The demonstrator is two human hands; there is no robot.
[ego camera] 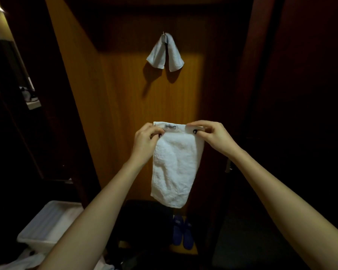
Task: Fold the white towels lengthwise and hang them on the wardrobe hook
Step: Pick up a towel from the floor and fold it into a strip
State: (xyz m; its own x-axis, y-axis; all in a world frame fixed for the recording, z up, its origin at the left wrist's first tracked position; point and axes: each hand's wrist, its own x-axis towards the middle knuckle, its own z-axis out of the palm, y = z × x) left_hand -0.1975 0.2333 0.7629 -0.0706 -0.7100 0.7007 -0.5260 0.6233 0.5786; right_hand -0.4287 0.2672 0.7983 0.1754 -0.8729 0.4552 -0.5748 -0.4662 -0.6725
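Observation:
A white towel point(174, 168) hangs folded lengthwise in front of me, a small label on its top hem. My left hand point(145, 142) pinches its top left corner and my right hand point(211, 136) pinches its top right corner. Higher up, a metal hook point(163, 38) sticks out of the wooden wardrobe panel point(125, 94). Another white towel point(165, 54) is draped over that hook, its two ends hanging down.
A white plastic bin point(47, 225) stands at the lower left, with white cloth point(27, 262) below it. A pair of blue slippers point(182, 232) lies on the wardrobe floor. Dark wood panels close in on both sides.

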